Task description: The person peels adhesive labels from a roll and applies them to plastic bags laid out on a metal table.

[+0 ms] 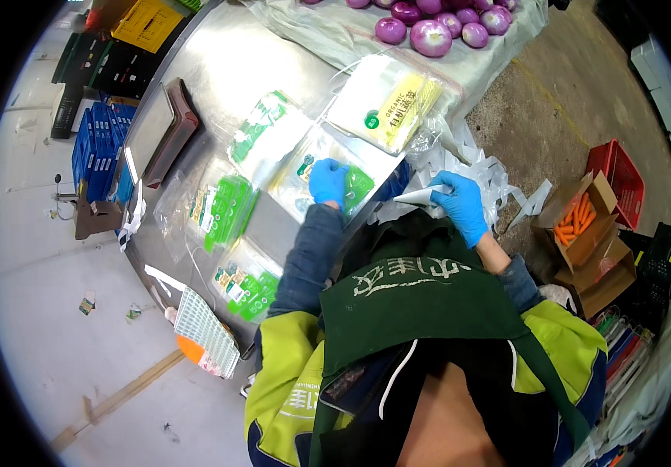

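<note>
My left hand (328,183), in a blue glove, rests on a clear plastic packaging bag (289,185) with green print. Its fingers are curled together, and whatever may be under the fingertips is hidden. My right hand (462,206), also gloved in blue, pinches a white strip (416,196) that looks like label backing, close to my apron. Loose white strips (482,167) lie tangled just beyond that hand. Above the bag are a green-and-white stack of bags (261,132) and, to its right, a yellow-and-clear stack of bags (390,105).
More green-printed bags (230,206) and another stack (248,284) lie on the metal table (230,50). Purple onions (431,37) sit on a sheet at the far end. At right on the floor stand a box of carrots (577,218) and a red crate (618,179). Blue crates (100,148) stand left.
</note>
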{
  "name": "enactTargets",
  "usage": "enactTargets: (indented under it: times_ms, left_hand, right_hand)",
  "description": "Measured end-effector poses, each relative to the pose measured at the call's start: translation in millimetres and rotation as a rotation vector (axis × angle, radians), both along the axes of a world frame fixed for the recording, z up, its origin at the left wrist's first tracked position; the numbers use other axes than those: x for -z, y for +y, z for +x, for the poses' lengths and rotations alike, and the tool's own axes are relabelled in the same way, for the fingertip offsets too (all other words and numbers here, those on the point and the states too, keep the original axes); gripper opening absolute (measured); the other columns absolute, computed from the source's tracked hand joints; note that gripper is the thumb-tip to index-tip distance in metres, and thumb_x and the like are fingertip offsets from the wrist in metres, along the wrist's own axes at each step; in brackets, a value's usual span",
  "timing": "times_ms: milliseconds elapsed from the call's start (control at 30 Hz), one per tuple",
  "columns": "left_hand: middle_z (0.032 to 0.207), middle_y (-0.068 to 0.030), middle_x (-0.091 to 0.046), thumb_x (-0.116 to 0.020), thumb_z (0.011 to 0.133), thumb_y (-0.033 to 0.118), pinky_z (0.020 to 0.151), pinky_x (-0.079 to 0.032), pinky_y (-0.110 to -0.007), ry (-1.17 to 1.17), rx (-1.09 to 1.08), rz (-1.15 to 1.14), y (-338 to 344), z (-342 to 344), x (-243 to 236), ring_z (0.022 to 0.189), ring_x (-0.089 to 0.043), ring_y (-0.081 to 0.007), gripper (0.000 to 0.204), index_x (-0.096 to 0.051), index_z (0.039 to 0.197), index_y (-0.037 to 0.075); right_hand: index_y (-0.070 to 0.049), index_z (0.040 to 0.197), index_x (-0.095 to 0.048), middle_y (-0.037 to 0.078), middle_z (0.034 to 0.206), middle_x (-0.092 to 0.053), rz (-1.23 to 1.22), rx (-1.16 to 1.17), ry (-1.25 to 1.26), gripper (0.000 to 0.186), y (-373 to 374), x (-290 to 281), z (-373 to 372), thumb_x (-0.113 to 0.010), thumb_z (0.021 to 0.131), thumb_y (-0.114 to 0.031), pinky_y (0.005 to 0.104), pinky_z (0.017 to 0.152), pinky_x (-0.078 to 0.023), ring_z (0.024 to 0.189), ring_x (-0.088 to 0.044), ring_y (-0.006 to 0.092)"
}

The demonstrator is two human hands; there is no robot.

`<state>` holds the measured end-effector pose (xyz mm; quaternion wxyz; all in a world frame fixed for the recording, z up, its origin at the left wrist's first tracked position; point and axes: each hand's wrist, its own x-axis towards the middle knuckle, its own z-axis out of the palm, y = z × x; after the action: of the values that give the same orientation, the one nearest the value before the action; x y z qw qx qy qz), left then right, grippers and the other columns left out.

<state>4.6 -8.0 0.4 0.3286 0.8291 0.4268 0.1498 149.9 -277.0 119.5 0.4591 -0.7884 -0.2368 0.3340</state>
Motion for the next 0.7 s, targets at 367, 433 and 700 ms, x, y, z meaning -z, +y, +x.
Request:
enactTargets:
  times_ms: [367,433,700]
  left_hand:
    - [0.109,-0.019,-0.065,-0.06,0.086,0.01,0.087,-0.05,-0.042,0.239,0.024,1.133,87,56,-137,0.102,-0.061,-0.0335,0.025,-0.064,0.11,0.004]
    - [0.106,-0.0175,-0.065,-0.061,0.086,0.011,0.09,-0.047,-0.042,0.004,0.199,0.944,28,51,-146,0.103,-0.06,-0.0319,0.025,-0.064,0.109,0.004]
    - [0.09,-0.0103,-0.068,-0.066,0.087,0.01,0.076,-0.05,-0.031,-0.214,0.39,-0.572,-91,-3,-145,0.082,-0.064,-0.0187,0.017,-0.067,0.102,0.002]
  right_hand:
    - [-0.008,0.106,-0.073,0.008,0.104,-0.072,0.36,-0.016,-0.033,0.036,9,0,-7,-0.053,0.08,0.008,0.0291,0.087,-0.051,0.096,-0.068,0.0208]
    - [-0.007,0.103,-0.073,0.009,0.094,-0.073,0.332,-0.017,-0.011,0.029,9,-12,-4,-0.054,0.084,0.003,0.0276,0.079,-0.052,0.085,-0.068,0.0174]
    - [0.0,0.087,-0.068,0.005,0.073,-0.065,0.132,-0.058,0.017,0.012,18,-2,-9,-0.07,0.084,-0.012,0.0249,0.066,-0.047,0.072,-0.057,0.0074]
